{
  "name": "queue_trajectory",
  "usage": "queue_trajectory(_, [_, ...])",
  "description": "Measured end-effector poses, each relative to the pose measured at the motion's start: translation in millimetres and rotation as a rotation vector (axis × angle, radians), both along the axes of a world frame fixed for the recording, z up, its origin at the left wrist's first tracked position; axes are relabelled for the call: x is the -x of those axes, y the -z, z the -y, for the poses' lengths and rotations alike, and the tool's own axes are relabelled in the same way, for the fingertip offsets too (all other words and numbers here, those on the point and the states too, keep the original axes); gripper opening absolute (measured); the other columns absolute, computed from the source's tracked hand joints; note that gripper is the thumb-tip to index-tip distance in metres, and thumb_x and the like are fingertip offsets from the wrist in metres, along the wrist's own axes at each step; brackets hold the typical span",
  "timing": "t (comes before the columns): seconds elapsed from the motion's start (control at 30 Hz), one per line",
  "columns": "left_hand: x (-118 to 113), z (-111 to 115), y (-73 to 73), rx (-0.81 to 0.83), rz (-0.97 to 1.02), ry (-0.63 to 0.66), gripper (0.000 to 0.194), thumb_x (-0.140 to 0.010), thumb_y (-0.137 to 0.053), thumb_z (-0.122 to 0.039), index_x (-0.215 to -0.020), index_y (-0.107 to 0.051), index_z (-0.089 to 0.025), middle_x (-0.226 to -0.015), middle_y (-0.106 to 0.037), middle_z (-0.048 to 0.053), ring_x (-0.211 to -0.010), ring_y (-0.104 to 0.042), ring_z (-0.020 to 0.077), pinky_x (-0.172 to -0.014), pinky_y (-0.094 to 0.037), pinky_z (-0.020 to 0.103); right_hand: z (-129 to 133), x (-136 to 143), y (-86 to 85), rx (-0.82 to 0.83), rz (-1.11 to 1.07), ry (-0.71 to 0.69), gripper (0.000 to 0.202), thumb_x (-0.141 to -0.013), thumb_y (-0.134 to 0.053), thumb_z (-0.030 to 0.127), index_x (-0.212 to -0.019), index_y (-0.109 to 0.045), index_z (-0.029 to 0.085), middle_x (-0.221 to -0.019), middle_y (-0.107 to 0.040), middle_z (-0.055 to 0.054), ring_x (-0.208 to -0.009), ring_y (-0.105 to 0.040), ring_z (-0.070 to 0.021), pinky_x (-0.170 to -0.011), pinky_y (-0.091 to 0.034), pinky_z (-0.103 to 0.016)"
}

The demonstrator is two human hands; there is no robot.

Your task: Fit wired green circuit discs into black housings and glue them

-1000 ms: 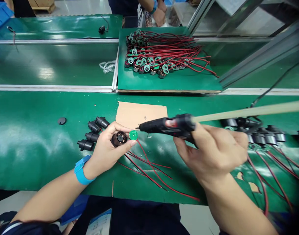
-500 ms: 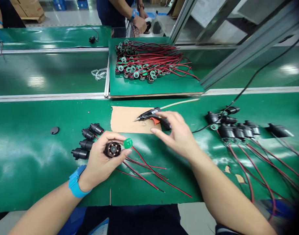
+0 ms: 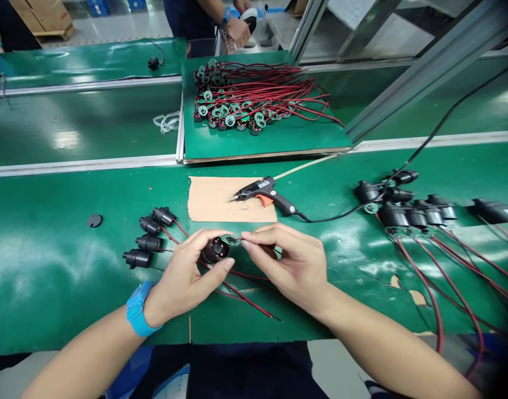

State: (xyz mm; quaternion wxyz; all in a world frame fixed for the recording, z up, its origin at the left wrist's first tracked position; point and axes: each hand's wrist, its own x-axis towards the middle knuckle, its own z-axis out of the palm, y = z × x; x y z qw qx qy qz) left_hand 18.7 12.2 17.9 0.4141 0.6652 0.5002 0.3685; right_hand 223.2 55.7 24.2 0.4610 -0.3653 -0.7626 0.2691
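Currently, left hand [image 3: 195, 271] gripped the dark motor [image 3: 216, 250]; right hand [image 3: 293, 263] pinched the wire at the round circuit board [image 3: 230, 239], which sat at the motor's open face. Glue gun [image 3: 264, 194] lay beyond, partly on cardboard [image 3: 208, 199].

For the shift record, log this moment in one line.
left grip: dark round part | right grip: red wire beside circuit board | glue gun: on cardboard
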Motion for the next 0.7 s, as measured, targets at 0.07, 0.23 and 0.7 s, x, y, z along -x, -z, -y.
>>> queue_trajectory(0.07, [0, -1, -0.7, 0.003, 0.013, 0.030, 0.034, -0.096, -0.065, -0.029, -0.128, -0.059, -0.024, -0.120, -0.067, 0.007, -0.109, -0.063, 0.0217, -0.094, -0.050, 0.033, 2, -1, 0.1, -0.168, 0.091, -0.002, 0.017, -0.089, -0.067, 0.009, -0.100, -0.073, 0.020, -0.086, -0.078, -0.003, -0.071, -0.072, -0.0129, -0.062, -0.059, -0.024])
queue_trajectory(0.23, [1, -3, -1.5, 0.002, 0.039, 0.069, 0.032, -0.096, -0.065, -0.029, -0.128, -0.060, -0.026, -0.125, -0.065, 0.007, -0.119, -0.059, 0.0219, -0.104, -0.046, 0.035, 5, -6, 3.1, -0.453, 0.260, -0.030, 0.027, -0.089, -0.066, 0.007, -0.114, -0.072, 0.018, -0.092, -0.078, -0.005, -0.070, -0.069, -0.0127, -0.064, -0.056, -0.025])
queue_trajectory(0.7, [-2, 1, -6.6, 0.242, 0.119, 0.128, 0.024, -0.105, -0.039, -0.037, -0.120, -0.054, -0.026, -0.109, -0.061, 0.006, -0.103, -0.057, 0.0213, -0.092, -0.050, 0.036, 13, -3, -13.4, -0.742, 0.585, -0.028, 0.023, -0.094, -0.058, 0.010, -0.105, -0.076, 0.019, -0.089, -0.080, -0.006, -0.069, -0.070, -0.0163, -0.055, -0.052, -0.029])
